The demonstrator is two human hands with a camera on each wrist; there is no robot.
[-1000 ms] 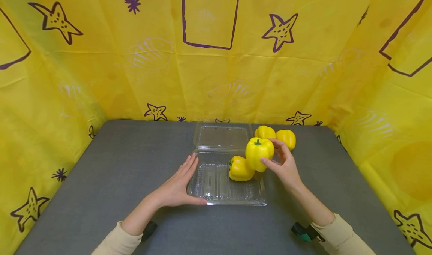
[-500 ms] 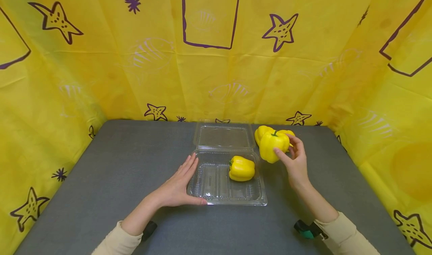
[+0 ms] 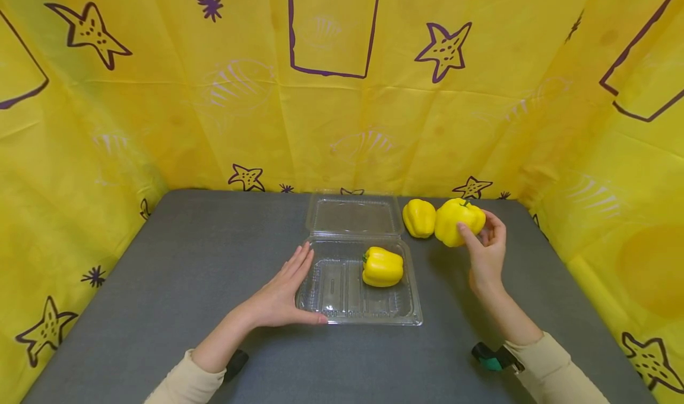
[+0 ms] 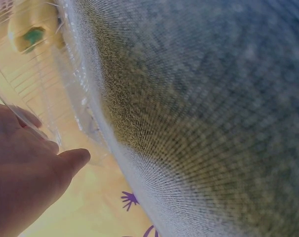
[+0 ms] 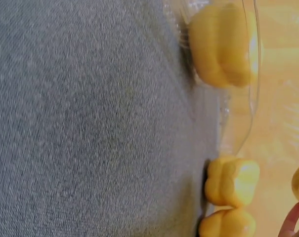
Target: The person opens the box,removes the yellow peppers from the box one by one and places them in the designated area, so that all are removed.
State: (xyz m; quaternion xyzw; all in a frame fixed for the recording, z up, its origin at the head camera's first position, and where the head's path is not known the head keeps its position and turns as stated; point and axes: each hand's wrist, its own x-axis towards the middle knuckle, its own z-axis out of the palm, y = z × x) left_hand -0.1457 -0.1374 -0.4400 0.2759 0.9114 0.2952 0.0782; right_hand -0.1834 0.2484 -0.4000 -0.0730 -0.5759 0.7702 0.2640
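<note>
My right hand [image 3: 489, 255] holds a yellow bell pepper [image 3: 457, 224] between thumb and fingers, its green stem pointing up. In the right wrist view, two other bell peppers [image 5: 232, 181] lie side by side on the table, with the held one raised apart from them. Only one of that pair, a bell pepper [image 3: 419, 218], shows in the head view; the held pepper hides the other. A bell pepper [image 3: 383, 267] lies on its side in the clear plastic container [image 3: 333, 291], towards its right. Along the container's left side rests my left hand [image 3: 278, 297], fingers straight, thumb at the front edge.
The container's hinged lid [image 3: 352, 217] lies folded back towards the rear of the grey table [image 3: 214, 243]. A yellow printed cloth [image 3: 331, 119] hangs behind the table and down both sides.
The right hand has carried its bell pepper from above the container rightwards and back, over the peppers on the table. The left hand and the container have stayed put.
</note>
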